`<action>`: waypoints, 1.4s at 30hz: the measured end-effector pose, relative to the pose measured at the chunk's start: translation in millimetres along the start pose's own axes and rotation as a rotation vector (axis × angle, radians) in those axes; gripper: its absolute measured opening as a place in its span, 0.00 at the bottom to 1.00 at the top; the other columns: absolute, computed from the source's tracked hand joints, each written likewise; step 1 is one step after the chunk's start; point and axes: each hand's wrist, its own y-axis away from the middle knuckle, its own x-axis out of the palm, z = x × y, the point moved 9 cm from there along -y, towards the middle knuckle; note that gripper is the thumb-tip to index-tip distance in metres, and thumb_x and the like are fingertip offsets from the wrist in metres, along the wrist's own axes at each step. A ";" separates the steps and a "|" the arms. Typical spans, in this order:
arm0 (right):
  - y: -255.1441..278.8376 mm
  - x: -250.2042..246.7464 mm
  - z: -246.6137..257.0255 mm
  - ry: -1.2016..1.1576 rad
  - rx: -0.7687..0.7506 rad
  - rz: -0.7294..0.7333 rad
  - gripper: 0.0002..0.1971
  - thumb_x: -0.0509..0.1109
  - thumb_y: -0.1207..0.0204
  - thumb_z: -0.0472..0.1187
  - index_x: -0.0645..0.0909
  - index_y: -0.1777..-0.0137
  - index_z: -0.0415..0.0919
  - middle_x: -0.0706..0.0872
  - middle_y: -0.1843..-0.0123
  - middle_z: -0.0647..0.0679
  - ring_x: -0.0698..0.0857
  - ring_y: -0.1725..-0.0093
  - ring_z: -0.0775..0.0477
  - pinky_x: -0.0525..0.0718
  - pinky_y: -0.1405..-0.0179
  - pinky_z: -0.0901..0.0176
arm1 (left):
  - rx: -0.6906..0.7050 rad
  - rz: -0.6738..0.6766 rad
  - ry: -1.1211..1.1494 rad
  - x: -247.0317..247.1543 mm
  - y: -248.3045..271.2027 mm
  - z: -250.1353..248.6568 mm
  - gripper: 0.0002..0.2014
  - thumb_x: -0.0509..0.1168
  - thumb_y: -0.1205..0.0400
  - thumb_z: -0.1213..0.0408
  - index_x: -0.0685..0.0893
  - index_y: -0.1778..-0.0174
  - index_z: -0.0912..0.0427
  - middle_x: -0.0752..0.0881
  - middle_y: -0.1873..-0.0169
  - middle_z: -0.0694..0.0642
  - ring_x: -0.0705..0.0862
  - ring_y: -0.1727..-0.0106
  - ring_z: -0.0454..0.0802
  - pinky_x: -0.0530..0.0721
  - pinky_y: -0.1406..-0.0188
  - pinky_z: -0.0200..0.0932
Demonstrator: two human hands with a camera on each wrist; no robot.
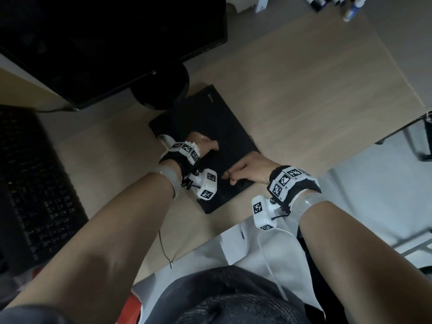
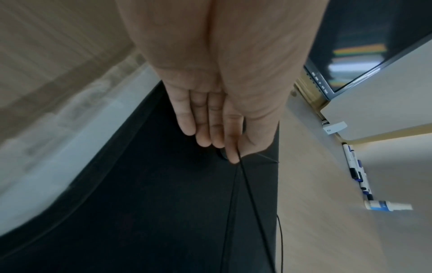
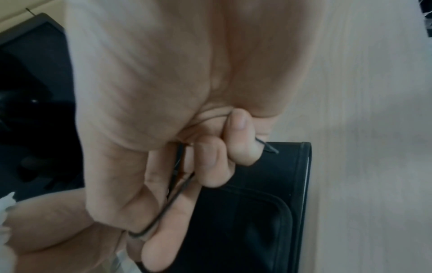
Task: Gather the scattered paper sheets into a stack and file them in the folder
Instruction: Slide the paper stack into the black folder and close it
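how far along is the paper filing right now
Looks nearly done: no loose sheets show on the desk, and the black folder lies closed. In hand: the left hand presses flat on the cover while the right hand pinches the thin black elastic cord. Left: fastening that cord, probably.

We are reaching both bare forearms forward, each wrist wearing a black band with white marker cubes. Our left hand (image 1: 205,143) is lying with its fingers (image 2: 187,120) straight and close together, palm down, the thumb running alongside them. Our right hand (image 1: 247,170) is sitting nearer to our body, its fingers (image 3: 210,166) curling inward toward the palm and pinching a thin black elastic cord (image 3: 163,212) that is looping around the thumb.
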 end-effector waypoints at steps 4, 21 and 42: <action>-9.7 8.7 -5.0 -0.012 -0.009 -0.007 0.10 0.75 0.34 0.38 0.93 0.56 0.51 0.91 0.52 0.64 0.85 0.42 0.61 0.79 0.33 0.61 | 0.026 0.024 -0.036 -2.3 1.1 -0.9 0.05 0.75 0.30 0.62 0.87 0.62 0.55 0.88 0.64 0.52 0.87 0.55 0.50 0.86 0.47 0.44; -42.3 -0.8 -35.5 -0.070 0.049 -0.128 0.05 0.75 0.27 0.41 0.92 0.54 0.45 0.93 0.62 0.52 0.83 0.65 0.68 0.75 0.61 0.76 | -0.048 0.008 -0.169 -18.5 -12.0 20.1 0.10 0.78 0.31 0.56 0.91 0.56 0.54 0.91 0.63 0.52 0.90 0.58 0.47 0.88 0.51 0.40; -36.2 -123.0 -58.4 0.121 0.259 -0.674 0.12 0.66 0.27 0.40 0.87 0.67 0.35 0.88 0.71 0.46 0.84 0.70 0.47 0.76 0.74 0.63 | -0.196 -0.071 -0.324 -12.0 -12.6 12.9 0.31 0.80 0.36 0.41 0.85 0.51 0.63 0.88 0.55 0.57 0.87 0.50 0.55 0.83 0.48 0.44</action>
